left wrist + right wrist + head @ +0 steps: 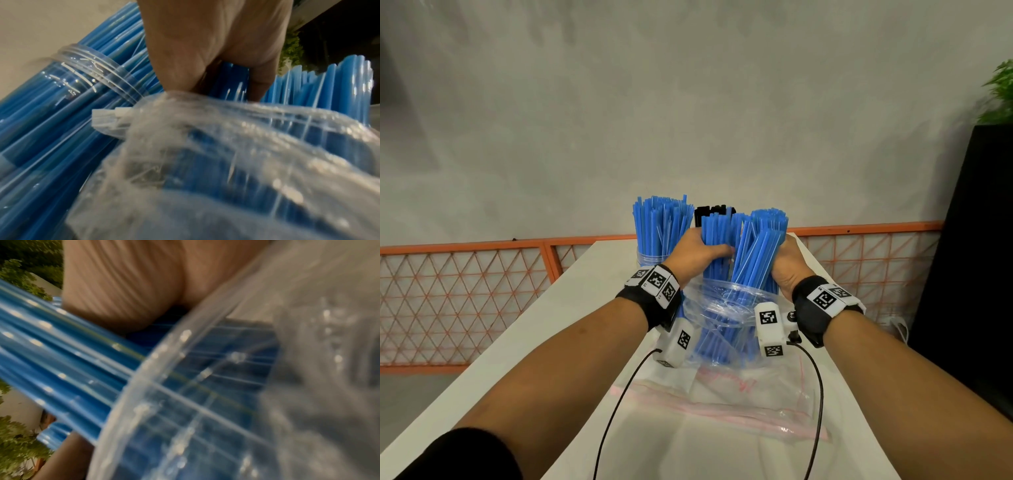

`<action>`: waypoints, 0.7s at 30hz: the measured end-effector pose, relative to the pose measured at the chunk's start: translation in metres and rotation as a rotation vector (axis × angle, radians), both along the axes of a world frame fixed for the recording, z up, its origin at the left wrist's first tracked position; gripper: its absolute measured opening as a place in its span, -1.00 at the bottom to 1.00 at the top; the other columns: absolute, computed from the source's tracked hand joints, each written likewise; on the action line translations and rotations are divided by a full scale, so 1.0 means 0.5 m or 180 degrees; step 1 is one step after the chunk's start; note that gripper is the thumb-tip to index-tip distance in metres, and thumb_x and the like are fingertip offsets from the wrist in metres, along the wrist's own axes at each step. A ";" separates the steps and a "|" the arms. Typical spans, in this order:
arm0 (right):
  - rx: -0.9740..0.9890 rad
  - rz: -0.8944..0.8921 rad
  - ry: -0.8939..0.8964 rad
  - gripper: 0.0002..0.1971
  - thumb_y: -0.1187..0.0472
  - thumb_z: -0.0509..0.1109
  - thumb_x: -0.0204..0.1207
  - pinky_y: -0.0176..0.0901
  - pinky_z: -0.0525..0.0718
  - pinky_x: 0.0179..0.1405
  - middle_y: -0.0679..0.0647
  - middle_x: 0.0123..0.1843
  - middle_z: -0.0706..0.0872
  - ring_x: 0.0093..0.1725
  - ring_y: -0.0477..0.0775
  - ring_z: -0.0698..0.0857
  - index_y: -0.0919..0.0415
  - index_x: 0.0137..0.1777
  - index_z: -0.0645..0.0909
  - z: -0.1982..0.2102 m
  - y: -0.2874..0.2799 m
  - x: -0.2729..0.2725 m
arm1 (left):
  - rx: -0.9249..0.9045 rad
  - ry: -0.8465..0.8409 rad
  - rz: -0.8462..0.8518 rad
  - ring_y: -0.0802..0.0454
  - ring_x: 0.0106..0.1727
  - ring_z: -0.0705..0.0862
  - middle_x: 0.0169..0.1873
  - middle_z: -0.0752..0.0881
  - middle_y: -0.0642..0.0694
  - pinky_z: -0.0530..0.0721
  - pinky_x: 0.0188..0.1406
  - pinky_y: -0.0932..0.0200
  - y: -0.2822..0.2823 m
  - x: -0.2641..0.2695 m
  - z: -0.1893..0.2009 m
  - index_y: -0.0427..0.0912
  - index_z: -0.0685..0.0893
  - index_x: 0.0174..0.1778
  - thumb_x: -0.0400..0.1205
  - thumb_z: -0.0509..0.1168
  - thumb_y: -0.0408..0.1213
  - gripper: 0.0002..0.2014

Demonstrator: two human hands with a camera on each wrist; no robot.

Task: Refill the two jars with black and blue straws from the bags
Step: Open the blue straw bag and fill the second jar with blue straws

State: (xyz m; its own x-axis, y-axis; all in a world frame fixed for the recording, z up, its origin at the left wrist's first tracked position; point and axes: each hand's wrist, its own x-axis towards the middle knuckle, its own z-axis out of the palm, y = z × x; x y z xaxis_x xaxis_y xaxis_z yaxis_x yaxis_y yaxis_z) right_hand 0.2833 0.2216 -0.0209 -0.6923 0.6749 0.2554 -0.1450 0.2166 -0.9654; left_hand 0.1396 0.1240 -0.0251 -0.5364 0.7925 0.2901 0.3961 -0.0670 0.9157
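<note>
A clear plastic bag (722, 308) stands on the white table (571, 318), with blue straws sticking up out of its mouth. My left hand (697, 253) grips one bunch of these blue straws (717, 233). My right hand (786, 263) grips a second, slanted bunch of blue straws (760, 246). Behind my left hand stands a clear jar (650, 257) packed with blue straws (661, 219); its threaded rim (98, 71) shows in the left wrist view. Black straw tops (714, 210) show behind the bunches; their jar is hidden. In the right wrist view the bag (226, 386) wraps the straws (61, 356).
An empty clear zip bag with a pink strip (722, 407) lies flat on the table near me. Two black cables (619, 404) hang from my wrists. An orange mesh fence (465, 294) runs behind the table. A black cabinet (979, 257) with a plant stands at right.
</note>
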 end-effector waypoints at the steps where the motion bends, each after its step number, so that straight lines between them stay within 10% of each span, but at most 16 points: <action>1: -0.0009 0.0007 0.0023 -0.74 0.28 0.35 0.61 0.41 0.69 0.11 0.46 0.07 0.73 0.08 0.46 0.72 0.50 0.16 0.60 0.001 -0.001 0.000 | 0.0104 -0.0047 -0.0058 -0.05 -0.28 0.78 -0.31 0.77 -0.20 0.77 -0.15 0.12 -0.003 -0.002 0.005 -0.33 0.69 -0.12 0.57 0.43 -0.47 -0.95; 10: -0.0028 0.0117 0.0007 -0.70 0.31 0.28 0.63 0.48 0.64 0.14 0.58 0.09 0.67 0.11 0.58 0.66 0.62 0.15 0.54 0.003 -0.002 0.002 | 0.0378 -0.0317 -0.0276 -0.14 -0.27 0.74 -0.35 0.74 -0.24 0.77 -0.08 -0.04 -0.033 0.002 0.027 -0.32 0.65 -0.15 0.69 0.33 -0.39 -0.89; 15: 0.0047 -0.0079 0.0021 -0.91 0.41 0.26 0.60 0.25 0.66 0.03 0.25 -0.23 0.63 -0.15 0.22 0.60 0.37 -0.12 0.56 -0.004 0.003 0.000 | 0.0878 -0.0444 -0.0109 -0.18 -0.25 0.78 -0.29 0.75 -0.28 0.81 -0.02 -0.08 -0.051 0.003 0.091 -0.29 0.61 -0.12 0.72 0.28 -0.40 -0.90; 21: -0.0008 -0.0118 -0.0022 -0.84 0.38 0.24 0.62 0.31 0.67 0.11 0.36 -0.08 0.62 -0.09 0.24 0.62 0.47 0.08 0.59 -0.006 0.006 -0.001 | 0.1221 -0.0322 -0.0024 -0.19 -0.21 0.79 -0.27 0.75 -0.28 0.78 0.09 -0.18 -0.083 0.011 0.154 -0.31 0.57 -0.08 0.74 0.24 -0.41 -0.91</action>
State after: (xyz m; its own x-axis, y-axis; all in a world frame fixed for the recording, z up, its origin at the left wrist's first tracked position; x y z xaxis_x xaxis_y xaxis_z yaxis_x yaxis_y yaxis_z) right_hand 0.2829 0.2243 -0.0236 -0.6685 0.7008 0.2490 -0.1303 0.2192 -0.9669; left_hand 0.1452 0.0824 0.0521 -0.5722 0.6408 0.5118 0.3034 -0.4145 0.8580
